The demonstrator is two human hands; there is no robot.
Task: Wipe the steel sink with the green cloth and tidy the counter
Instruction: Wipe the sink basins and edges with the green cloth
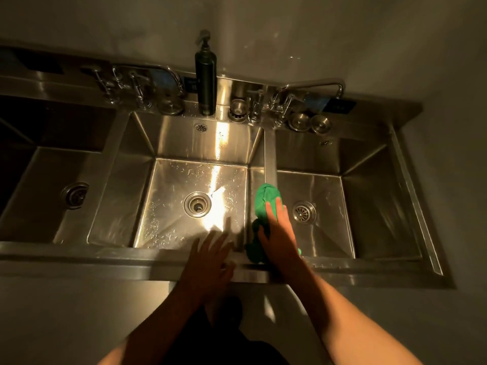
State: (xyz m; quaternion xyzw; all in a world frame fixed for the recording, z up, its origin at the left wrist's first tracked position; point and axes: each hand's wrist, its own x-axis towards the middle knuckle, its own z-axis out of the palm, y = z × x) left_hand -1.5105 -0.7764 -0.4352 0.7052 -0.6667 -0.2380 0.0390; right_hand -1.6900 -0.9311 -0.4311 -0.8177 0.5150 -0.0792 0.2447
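I see the green cloth [264,198] draped over the divider between the middle and right basins of the steel sink [79,252]. My right hand [276,233] presses it down with straight fingers. My left hand [210,256] hovers at the front rim, fingers spread, holding nothing. A dark pump bottle [206,75] stands on the back ledge.

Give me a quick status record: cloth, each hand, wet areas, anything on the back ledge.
cloth: green cloth on the divider between the middle basin and right basin
right: right hand flat on the cloth, fingers straight
left: left hand spread above the front rim, holding nothing
wet: droplets on the middle basin's floor
ledge: dark pump bottle, upright
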